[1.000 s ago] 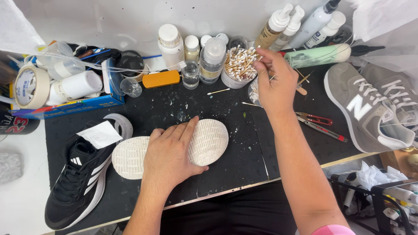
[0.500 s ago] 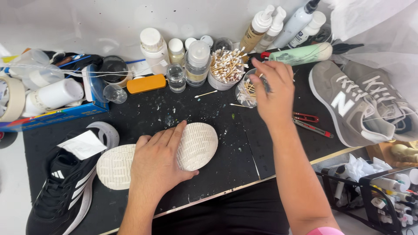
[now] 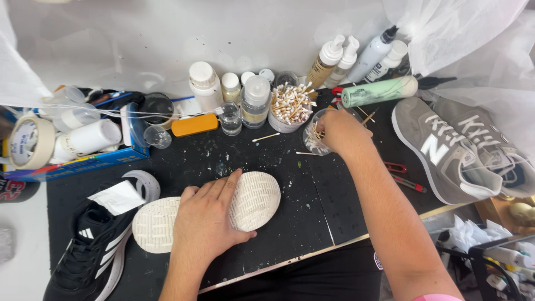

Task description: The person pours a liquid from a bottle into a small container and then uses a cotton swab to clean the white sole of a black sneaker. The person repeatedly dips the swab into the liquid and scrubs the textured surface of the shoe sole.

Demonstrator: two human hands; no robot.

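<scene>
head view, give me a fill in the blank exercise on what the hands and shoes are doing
1. The left hand presses flat on a white ____.
2. The right hand reaches into a clear cup of used ____.
3. The black shoe has three white ____ on its side.
4. The two shoes at the right are ____ in colour.

Missing words: sole; swabs; stripes; grey

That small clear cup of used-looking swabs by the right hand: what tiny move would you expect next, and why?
Probably the right hand lifts out of the small clear cup and comes back toward the white sole. Its fingers are curled into the cup among the swabs, while the left hand lies flat on the upturned sole, pinning it to the black mat. Whether a swab is pinched cannot be seen.
</scene>
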